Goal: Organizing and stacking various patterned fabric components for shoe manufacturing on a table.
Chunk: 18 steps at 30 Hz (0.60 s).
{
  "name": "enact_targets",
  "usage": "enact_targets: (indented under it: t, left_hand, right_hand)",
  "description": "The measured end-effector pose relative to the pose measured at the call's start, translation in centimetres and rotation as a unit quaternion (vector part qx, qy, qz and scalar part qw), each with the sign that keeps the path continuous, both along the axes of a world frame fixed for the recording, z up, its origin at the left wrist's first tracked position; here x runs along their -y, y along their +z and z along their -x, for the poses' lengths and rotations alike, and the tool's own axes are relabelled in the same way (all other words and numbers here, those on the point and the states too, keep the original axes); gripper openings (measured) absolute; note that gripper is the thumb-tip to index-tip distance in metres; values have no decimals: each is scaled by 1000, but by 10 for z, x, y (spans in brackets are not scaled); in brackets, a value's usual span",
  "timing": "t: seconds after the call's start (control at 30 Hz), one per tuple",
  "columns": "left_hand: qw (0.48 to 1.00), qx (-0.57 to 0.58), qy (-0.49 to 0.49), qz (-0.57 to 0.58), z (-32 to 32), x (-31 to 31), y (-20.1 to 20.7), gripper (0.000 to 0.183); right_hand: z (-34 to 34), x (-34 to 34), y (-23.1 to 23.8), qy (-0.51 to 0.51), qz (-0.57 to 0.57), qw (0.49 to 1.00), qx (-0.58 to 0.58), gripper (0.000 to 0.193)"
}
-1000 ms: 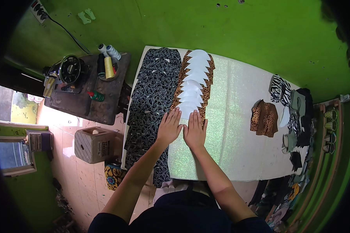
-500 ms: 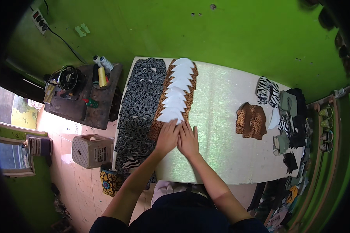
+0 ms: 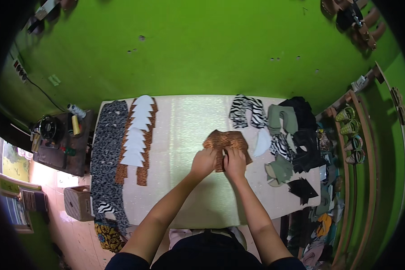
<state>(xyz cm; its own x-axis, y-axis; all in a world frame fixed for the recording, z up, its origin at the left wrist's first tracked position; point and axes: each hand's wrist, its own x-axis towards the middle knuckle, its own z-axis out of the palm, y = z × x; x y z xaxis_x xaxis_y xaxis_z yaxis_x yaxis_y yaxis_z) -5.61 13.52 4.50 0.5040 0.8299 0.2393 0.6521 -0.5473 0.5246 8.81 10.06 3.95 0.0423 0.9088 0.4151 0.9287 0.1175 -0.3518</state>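
Note:
A leopard-print piece of brown fabric (image 3: 229, 136), seemingly one of a small pile, lies right of the table's middle. My left hand (image 3: 204, 163) grips its near left part with curled fingers. On its near right part my right hand (image 3: 235, 164) is closed too, close beside the left. A pale half-moon piece (image 3: 262, 143) lies to the right of it. Toward the left, overlapping white half-moon pieces (image 3: 137, 130) run in a column along a leopard-print strip (image 3: 141, 176). Beside that strip stretches a dark grey patterned strip (image 3: 107, 148). My fingertips are partly hidden.
Zebra-print pieces (image 3: 248, 110), green pieces (image 3: 281, 118) and black pieces (image 3: 308, 150) are spread along the table's right side. A rack with sandals (image 3: 348, 127) stands farther right. At the left are a dark wooden side table (image 3: 60, 159) with thread cones and a grey box (image 3: 77, 202).
Both hands have left the column of white half-moon pieces and moved right to the leopard-print fabric, where they now grip. The view has swung rightward.

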Motion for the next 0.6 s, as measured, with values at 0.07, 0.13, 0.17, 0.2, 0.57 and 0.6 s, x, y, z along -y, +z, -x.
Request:
enact_targets:
  t: [0.07, 0.13, 0.17, 0.2, 0.57, 0.6]
  left_hand:
    - [999, -2, 22, -47, -27, -10, -12, 18]
    - [987, -11, 55, -152, -48, -21, -20, 16]
    - [986, -10, 59, -154, -53, -22, -24, 16]
    - [987, -42, 70, -141, -57, -23, -25, 16]
    - [997, -28, 10, -65, -47, -18, 8, 12]
    - [999, -27, 32, -12, -44, -14, 13, 12]
  right_hand:
    - [-25, -15, -2, 17, 39, 999, 24, 34]
    - [-41, -28, -4, 48, 44, 998, 26, 38]
    - [-47, -33, -4, 69, 44, 996, 21, 39]
    - [-52, -38, -5, 69, 43, 996, 23, 39]
    - [-75, -50, 22, 216, 106, 971, 6, 15]
    - [-80, -49, 26, 237, 108, 965, -22, 14]
